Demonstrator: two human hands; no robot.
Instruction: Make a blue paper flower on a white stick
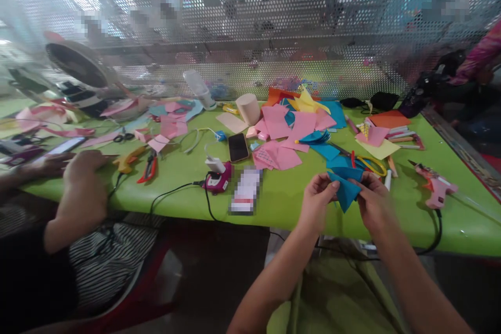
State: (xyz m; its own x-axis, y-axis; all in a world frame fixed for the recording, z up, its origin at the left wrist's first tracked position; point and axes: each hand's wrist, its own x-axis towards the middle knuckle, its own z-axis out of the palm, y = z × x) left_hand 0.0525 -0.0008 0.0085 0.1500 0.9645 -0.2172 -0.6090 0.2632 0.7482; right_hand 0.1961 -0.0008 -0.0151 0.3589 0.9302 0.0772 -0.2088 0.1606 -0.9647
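Observation:
A piece of blue paper (346, 193), folded to a point at the bottom, is held up over the front edge of the table. My left hand (319, 193) pinches its left side with thumb and fingers. On its right side my right hand (371, 195) grips it the same way. Just beyond my hands lie scissors with yellow handles (371, 165) and a stack of blue paper pieces (315, 138). To the right of my right hand rests a pink glue gun (436, 188), its cord hanging over the edge.
Pink paper pieces (279, 154) spread across the middle of the green table (285, 195). Two phones, one dark-screened (238, 147), lie beside a purple power strip (219, 180). At the left, a person's arm (82, 188) rests near a yellow glue gun (129, 159) and orange-handled pliers (148, 168).

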